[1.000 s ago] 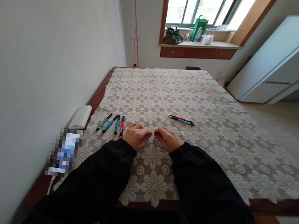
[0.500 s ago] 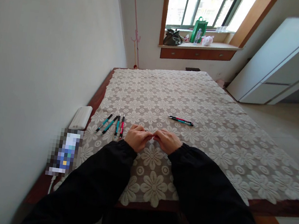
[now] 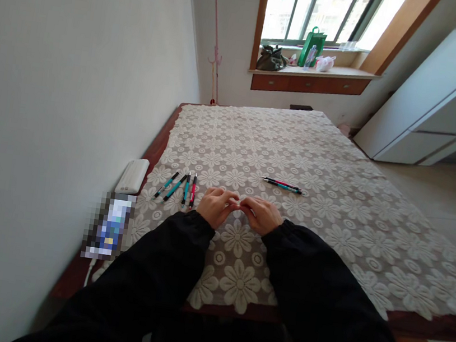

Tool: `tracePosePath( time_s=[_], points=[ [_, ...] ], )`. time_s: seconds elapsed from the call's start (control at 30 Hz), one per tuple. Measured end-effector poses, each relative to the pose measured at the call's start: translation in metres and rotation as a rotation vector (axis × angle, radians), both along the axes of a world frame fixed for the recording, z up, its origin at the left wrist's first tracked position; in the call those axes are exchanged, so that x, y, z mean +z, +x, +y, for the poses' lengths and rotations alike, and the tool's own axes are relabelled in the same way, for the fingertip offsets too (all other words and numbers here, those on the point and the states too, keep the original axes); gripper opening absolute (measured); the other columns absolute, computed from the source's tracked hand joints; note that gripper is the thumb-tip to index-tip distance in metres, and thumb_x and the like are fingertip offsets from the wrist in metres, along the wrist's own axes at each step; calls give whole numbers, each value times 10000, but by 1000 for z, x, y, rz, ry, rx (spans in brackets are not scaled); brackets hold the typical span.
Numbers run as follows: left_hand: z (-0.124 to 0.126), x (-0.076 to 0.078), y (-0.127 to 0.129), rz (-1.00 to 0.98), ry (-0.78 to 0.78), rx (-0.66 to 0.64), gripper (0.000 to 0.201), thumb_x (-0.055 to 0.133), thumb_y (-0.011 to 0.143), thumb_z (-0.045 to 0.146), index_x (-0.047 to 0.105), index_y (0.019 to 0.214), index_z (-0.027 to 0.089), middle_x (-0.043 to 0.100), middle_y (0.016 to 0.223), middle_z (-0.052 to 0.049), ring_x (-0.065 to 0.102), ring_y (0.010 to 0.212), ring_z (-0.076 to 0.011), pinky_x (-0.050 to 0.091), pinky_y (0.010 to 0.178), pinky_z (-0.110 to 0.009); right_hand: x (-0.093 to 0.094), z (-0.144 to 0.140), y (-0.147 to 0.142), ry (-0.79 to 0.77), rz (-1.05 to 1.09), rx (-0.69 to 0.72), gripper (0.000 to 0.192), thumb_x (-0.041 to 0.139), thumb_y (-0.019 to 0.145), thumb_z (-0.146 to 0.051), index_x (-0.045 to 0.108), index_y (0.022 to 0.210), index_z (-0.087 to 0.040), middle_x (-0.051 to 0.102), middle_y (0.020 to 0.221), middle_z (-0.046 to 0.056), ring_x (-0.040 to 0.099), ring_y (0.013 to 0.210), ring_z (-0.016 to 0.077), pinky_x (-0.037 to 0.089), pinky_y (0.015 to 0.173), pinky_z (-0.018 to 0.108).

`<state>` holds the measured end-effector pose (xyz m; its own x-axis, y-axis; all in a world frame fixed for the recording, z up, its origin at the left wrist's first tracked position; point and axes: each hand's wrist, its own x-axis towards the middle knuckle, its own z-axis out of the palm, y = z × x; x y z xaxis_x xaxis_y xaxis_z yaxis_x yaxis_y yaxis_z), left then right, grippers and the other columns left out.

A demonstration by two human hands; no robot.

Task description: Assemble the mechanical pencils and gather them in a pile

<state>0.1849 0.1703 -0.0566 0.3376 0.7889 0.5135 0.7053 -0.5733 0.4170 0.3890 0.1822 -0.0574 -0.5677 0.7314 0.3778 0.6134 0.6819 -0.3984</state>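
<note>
While the left hand [image 3: 215, 206] and right hand [image 3: 261, 214] met fingertip to fingertip at the centre of the head view, both sets of fingers were curled shut around something small, hidden between them, so I could not tell what it was. If the pinch slackened, that piece could have dropped into the openwork of the lace cloth [image 3: 333, 208] beneath. Four pens [image 3: 179, 187] lay just left of the hands, and two more pens [image 3: 283, 185] lay above and right.

Both arms in long black sleeves, loose matte fabric (jacket-like), gathered elastic cuffs at the wrists. Left hand [image 3: 215, 207] and right hand [image 3: 262, 216] bare: no gloves, rings or watch showing.
</note>
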Motion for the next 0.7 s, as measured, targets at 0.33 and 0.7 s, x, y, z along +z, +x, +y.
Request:
tracePosePath(
  time_s=[0.33,0.7],
  points=[
    [-4,14,-1,-44,43,27,191,654,858,311,635,1031,230,706,1088,-50,590,1111,-242,419,1020,-434,0,3,2,-52,101,-126,105,563,933,-275,630,878,-215,635,771,19,573,689,155,409,676,254],
    [3,6,-7,-47,10,32,165,649,885,407,700,871,251,730,922,-27,615,1016,-210,452,981,-400,4,3,4,-73,31,-75,117,536,951,-265,638,993,-224,685,873,40,628,800,180,439,729,266]
  ],
)
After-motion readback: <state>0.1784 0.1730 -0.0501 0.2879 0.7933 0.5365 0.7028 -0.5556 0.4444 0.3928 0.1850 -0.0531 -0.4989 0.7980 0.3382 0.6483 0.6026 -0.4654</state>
